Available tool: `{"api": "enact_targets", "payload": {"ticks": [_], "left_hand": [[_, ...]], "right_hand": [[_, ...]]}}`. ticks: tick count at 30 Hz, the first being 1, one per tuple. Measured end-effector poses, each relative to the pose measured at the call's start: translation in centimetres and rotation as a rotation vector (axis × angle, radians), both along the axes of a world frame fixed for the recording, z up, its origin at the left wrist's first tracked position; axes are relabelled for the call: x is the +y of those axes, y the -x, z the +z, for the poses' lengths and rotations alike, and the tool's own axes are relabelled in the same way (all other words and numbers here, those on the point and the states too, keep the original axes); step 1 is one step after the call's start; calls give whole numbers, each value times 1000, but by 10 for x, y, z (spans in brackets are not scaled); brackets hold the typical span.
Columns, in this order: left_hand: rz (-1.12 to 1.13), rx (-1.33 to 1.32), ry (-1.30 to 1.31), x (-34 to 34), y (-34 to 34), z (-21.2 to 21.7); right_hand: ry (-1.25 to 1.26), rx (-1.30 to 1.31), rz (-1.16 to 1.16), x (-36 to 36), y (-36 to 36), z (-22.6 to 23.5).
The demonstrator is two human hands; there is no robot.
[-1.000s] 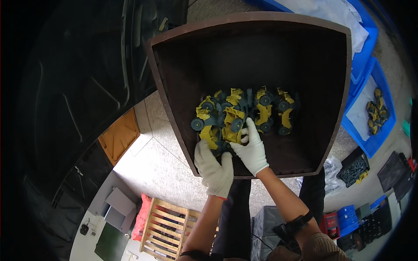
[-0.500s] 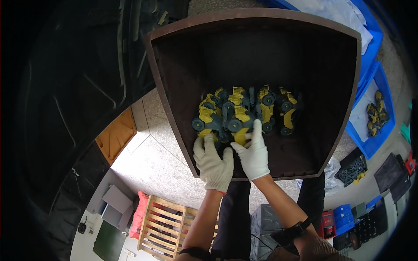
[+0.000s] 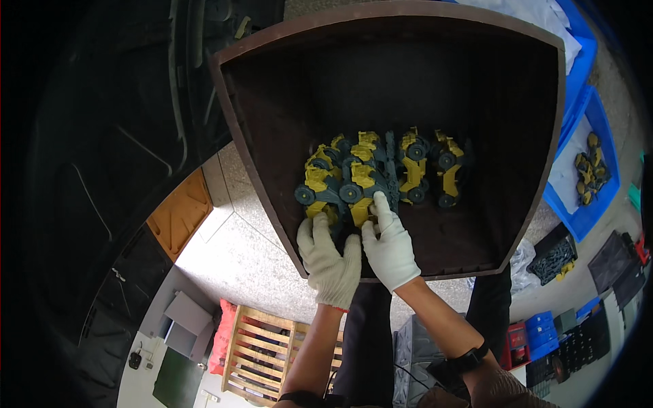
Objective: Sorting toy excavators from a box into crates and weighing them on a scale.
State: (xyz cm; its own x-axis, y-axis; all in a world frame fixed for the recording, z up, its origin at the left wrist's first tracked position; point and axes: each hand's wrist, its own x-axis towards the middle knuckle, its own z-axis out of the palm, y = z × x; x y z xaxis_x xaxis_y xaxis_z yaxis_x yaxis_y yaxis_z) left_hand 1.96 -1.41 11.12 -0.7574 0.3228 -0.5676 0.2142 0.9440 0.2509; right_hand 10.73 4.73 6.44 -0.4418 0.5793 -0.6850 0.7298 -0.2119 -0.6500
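Several yellow and dark grey toy vehicles with black wheels stand in rows on the floor of a deep brown bin (image 3: pixel 469 272). My left hand (image 3: pixel 330 265), in a cream knit glove, has its fingers curled over the near end of the leftmost toy vehicle (image 3: pixel 317 178). In a smoother white glove, my right hand (image 3: pixel 393 251) grips the near yellow end of the adjacent toy vehicle (image 3: pixel 362 175), its index finger stretched along the side. That grip is partly hidden by the fingers. Farther right stand two more toy vehicles, one (image 3: pixel 412 170) beside the other (image 3: pixel 447 170).
Right of the bin, a blue tray (image 3: pixel 578 228) holds more yellow and dark parts on white lining. Below it sits a black box (image 3: pixel 552 262) of dark pieces. A wooden pallet (image 3: pixel 262 353) lies at lower left, near an orange panel (image 3: pixel 180 214). Large black panels (image 3: pixel 129 122) fill the left.
The toy vehicle at my right hand has slid left, closer to the leftmost one, and my right hand has moved left with it. The whole view has shifted slightly.
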Motion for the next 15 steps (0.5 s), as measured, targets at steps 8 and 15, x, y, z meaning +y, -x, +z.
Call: {"api": "enact_targets", "payload": {"ticks": [8, 15], "left_hand": [[17, -6, -52, 12, -8, 19], [-177, -107, -264, 33, -80, 73]], "right_hand": [[153, 51, -136, 43, -21, 38], [677, 698, -9, 154, -138, 111]]}}
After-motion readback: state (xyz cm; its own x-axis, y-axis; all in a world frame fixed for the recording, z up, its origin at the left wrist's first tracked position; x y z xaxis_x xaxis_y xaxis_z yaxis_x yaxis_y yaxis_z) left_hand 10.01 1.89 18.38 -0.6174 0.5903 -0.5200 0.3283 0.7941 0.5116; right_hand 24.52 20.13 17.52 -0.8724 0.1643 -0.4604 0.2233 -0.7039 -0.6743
